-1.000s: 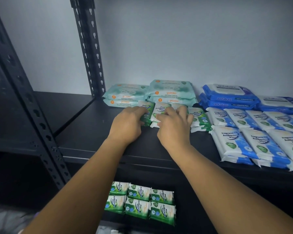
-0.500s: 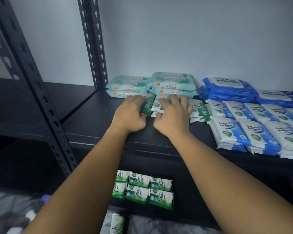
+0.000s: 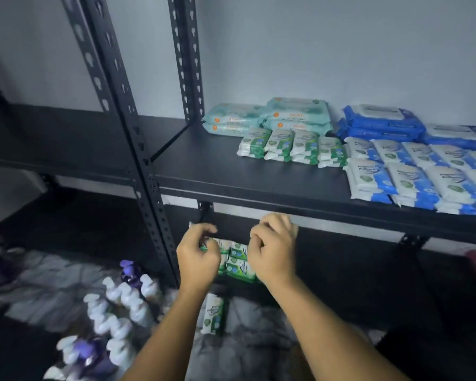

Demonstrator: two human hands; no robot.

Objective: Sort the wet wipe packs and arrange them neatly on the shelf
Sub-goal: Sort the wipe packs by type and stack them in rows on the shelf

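Teal packs [image 3: 270, 116] 4; green pack stacks [image 3: 289, 145] on upper shelf [image 3: 231, 174] 4; loose green pack [image 3: 213, 314] 1

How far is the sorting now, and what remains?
Done: teal packs, green packs, blue packs and white-blue packs sit grouped on the upper shelf. In hand: left hand and right hand are at the lower-shelf green stack; grip unclear. Left: that stack and the lone floor pack.
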